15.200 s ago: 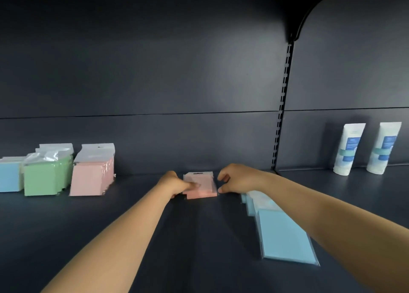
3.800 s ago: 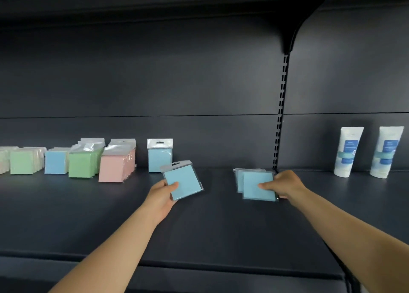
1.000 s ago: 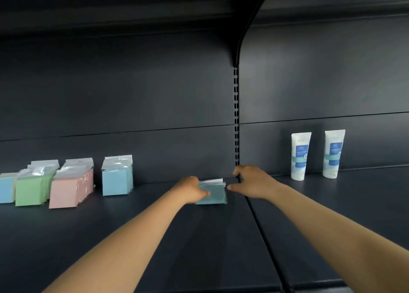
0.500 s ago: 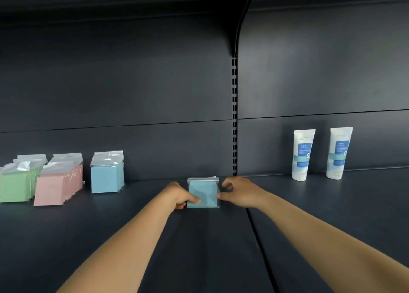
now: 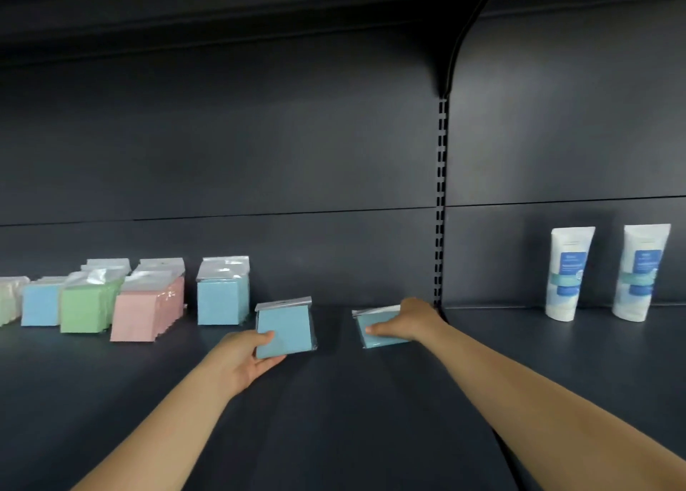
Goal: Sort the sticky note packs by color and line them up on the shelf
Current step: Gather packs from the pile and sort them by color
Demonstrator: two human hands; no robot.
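Observation:
My left hand (image 5: 245, 357) holds a blue sticky note pack (image 5: 287, 327) upright by its lower left corner, just right of a standing blue row (image 5: 222, 297). My right hand (image 5: 408, 321) lies over another blue pack (image 5: 375, 333) flat on the dark shelf (image 5: 334, 409), thumb at its front edge and fingers over its back. Left of the blue row stand a pink row (image 5: 146, 310), a green row (image 5: 91, 303), another blue pack (image 5: 39, 303) and pale packs (image 5: 9, 297) at the frame's edge.
Two white tubes (image 5: 568, 273) (image 5: 640, 271) with blue labels stand at the back of the right-hand shelf bay. A slotted upright (image 5: 441, 201) divides the two bays. Another shelf hangs overhead.
Half a second ago both hands were on one blue pack at the middle. Now my left hand has carried a blue pack leftward toward the blue row, while my right hand rests on another.

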